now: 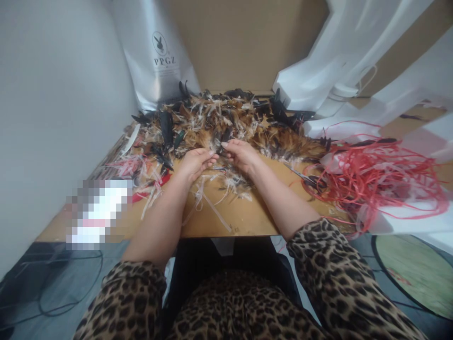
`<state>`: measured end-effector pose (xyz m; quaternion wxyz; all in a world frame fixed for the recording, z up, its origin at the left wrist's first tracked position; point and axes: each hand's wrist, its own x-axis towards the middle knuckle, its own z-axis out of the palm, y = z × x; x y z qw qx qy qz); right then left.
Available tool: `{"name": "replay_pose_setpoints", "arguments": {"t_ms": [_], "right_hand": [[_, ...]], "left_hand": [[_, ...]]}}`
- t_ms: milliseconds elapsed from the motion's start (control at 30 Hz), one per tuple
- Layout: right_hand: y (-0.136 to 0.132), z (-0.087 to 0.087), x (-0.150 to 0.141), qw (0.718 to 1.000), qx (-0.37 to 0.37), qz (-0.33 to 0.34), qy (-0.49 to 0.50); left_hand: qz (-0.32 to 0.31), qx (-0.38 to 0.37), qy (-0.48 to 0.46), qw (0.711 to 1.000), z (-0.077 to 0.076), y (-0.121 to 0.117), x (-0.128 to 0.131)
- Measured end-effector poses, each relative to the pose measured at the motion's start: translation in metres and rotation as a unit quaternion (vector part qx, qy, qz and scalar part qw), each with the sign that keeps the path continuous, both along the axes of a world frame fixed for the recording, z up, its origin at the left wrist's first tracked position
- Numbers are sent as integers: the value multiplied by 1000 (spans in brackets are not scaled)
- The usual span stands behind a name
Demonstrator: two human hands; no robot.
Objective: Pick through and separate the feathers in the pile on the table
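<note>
Both hands meet at the front edge of a wide heap of brown and black feathers (pixel 212 113) on the table. My left hand (pixel 197 163) is closed in a pinch, its fingertips on a small feather (pixel 217 145) with a dark part and pale fluff. From the other side my right hand (pixel 242 156) pinches the same feather, thumb and forefinger together. Just below the hands lie loose pale fluffy feathers (pixel 238 185) and thin whitish strips (pixel 212 208).
Scissors (pixel 304 176) lie right of my right hand, beside a tangle of red string (pixel 385 174). A silvery bag (pixel 161 71) stands behind the heap. Pink and white scraps (pixel 132 166) and a blurred-out bright object (pixel 102 212) lie at left. The wooden table (pixel 255 217) ends before my lap.
</note>
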<state>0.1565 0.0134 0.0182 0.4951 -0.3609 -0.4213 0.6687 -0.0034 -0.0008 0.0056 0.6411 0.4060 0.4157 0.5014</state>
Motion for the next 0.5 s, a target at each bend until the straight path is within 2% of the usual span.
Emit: {"name": "replay_pose_setpoints", "arguments": {"t_ms": [233, 500], "right_hand": [[-5, -6, -11, 997, 39, -28, -58], [-8, -4, -14, 990, 71, -65, -103]], "left_hand": [[-41, 8, 15, 999, -3, -1, 0], [-30, 5, 38, 999, -2, -3, 2]]}}
